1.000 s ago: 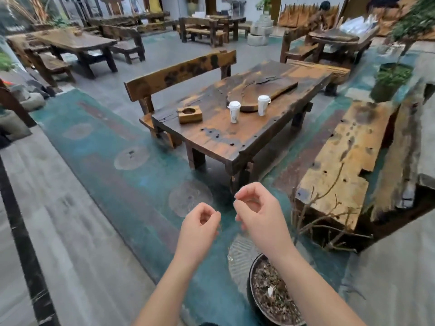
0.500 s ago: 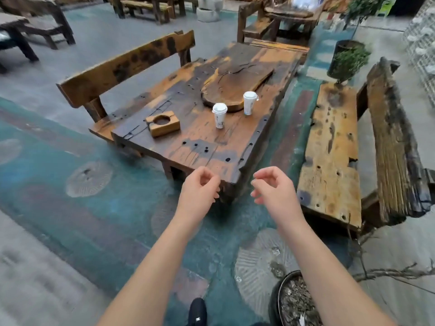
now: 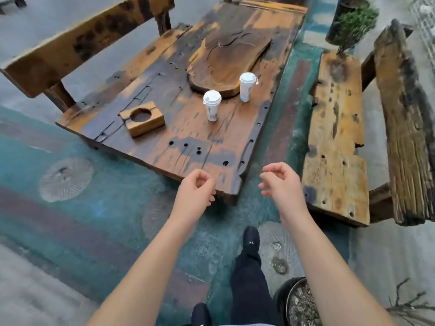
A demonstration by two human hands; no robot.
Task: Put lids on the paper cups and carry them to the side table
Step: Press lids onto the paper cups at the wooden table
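Note:
Two white paper cups with white lids stand upright on a worn wooden table (image 3: 211, 156). The nearer cup (image 3: 212, 105) is just in front of a raised wooden slab (image 3: 230, 57); the farther cup (image 3: 246, 87) stands at the slab's right edge. My left hand (image 3: 196, 192) hovers over the table's near corner, fingers curled loosely, holding nothing. My right hand (image 3: 281, 184) hangs beyond the table's right edge with fingers bent and apart, also holding nothing. Both hands are well short of the cups.
A wooden block with a round hole (image 3: 142, 118) lies left of the cups. Benches flank the table, one on the left (image 3: 77, 43) and one on the right (image 3: 336, 137). A potted plant (image 3: 350, 22) stands far right; a gravel-filled pot (image 3: 299, 304) sits by my leg (image 3: 249, 278).
I have walked closer to the table, which now fills the view. My hands have moved apart and come up to the table's near corner, and my right fingers have spread.

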